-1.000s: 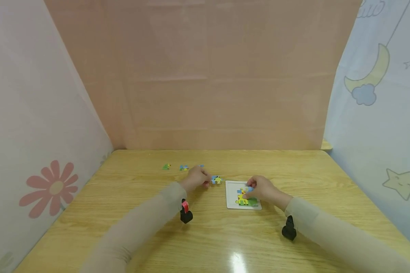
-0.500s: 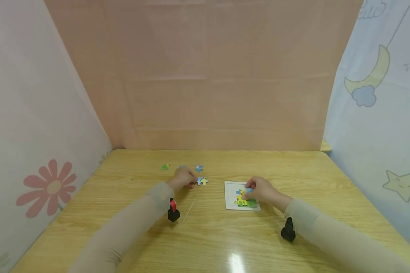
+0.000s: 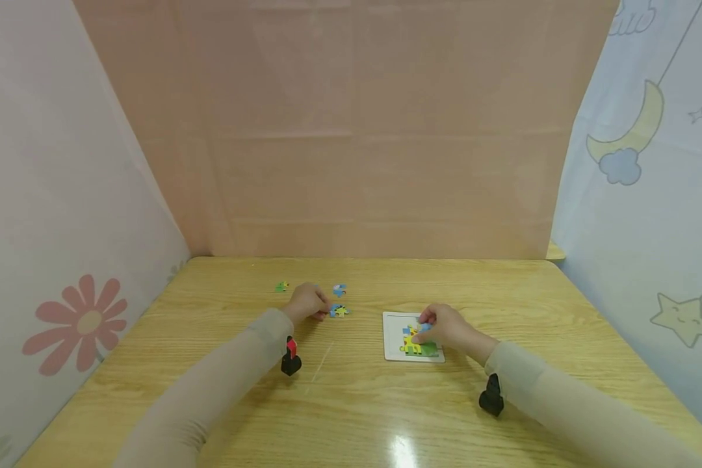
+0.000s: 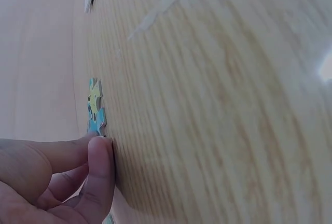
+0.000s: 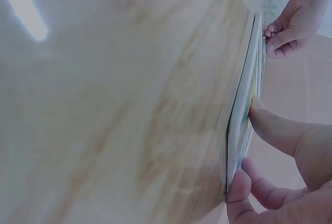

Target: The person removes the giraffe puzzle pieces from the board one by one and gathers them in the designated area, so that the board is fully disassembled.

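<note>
**Left hand (image 3: 307,302) pinches one jigsaw piece (image 3: 340,312)**

One puzzle tray (image 3: 393,335), lower centre-right, holds a partial giraffe picture (image 3: 411,348); the right hand (image 3: 447,327) has its thumb on it, fingertips near the tray's upper right corner, gripping or resting, I cannot tell; hard thumb pressure could shift it; lower centre-left, the pinched piece could slip, held only by its edge; beyond lie three loose pieces (image 3: 339,290), one mostly hidden.

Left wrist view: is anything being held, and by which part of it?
The left hand pinches a blue-and-yellow puzzle piece by its near end in that view.
</note>
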Demonstrator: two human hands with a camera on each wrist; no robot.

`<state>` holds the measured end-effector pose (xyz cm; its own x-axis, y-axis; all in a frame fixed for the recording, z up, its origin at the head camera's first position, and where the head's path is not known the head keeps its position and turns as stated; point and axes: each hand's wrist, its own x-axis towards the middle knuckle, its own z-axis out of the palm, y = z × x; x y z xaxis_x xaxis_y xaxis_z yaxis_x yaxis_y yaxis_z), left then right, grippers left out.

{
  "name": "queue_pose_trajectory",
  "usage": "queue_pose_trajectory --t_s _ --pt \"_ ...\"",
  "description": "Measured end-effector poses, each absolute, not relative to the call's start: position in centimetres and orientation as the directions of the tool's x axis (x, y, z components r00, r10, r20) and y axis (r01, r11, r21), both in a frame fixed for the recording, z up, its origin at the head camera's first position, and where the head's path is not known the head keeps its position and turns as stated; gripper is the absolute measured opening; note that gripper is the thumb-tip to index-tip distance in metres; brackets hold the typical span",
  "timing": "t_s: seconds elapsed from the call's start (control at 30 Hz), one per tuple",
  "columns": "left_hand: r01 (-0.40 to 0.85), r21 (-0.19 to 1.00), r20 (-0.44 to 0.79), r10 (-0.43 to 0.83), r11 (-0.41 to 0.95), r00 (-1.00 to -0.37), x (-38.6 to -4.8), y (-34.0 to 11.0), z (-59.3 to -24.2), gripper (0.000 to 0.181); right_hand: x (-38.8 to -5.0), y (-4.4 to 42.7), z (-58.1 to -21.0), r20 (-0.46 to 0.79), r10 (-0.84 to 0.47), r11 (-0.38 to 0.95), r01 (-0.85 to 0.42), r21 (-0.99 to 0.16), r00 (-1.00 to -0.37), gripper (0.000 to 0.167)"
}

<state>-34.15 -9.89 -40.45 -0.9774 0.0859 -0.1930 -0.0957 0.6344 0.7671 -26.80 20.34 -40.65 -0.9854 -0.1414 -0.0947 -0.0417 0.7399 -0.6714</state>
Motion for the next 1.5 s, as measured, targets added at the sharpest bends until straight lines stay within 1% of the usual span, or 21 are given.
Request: queue_pose_trajectory --t_s 0.4,0.53,0.8,1.1,1.3,1.4,1.5 --pt "-0.106 0.744 -0.203 0.072 0.659 -0.976 -34.1 -9.8 -40.3 0.003 -26.8 20.4 -40.5 -0.095 -0.145 0.747 -0.046 -0.664 -0.985 0.039" --pt "-0.114 0.748 -0.208 0.068 0.654 -0.976 -34.1 -9.9 -40.4 0.006 -26.8 20.4 -40.6 -0.095 -0.149 0.744 -0.049 -0.666 -0.984 0.040" --pt "-0.134 0.763 -0.223 0.063 0.632 -0.973 -34.1 -10.0 -40.4 0.004 -26.7 20.3 -40.6 -0.100 -0.144 0.748 -0.042 -0.663 -0.985 0.040" --pt "-0.086 0.794 -0.171 0.085 0.602 -0.982 -33.5 -9.7 -40.4 0.004 -27.1 20.3 -41.0 -0.103 -0.138 0.763 -0.040 -0.645 -0.985 0.039" --pt "-0.014 0.833 -0.127 0.167 0.553 -0.978 -32.9 -8.3 -40.2 0.004 -27.0 20.5 -40.8 -0.105 -0.169 0.766 -0.064 -0.640 -0.980 0.039" --pt "0.055 0.844 -0.108 0.269 0.534 -0.957 -32.4 -7.2 -40.0 0.004 -26.9 20.6 -40.3 -0.119 -0.199 0.762 -0.077 -0.643 -0.973 0.040" --pt "0.122 0.851 -0.099 0.385 0.511 -0.918 -31.8 -5.9 -39.7 0.006 -26.8 20.6 -39.9 -0.154 -0.224 0.762 -0.075 -0.644 -0.962 0.045"
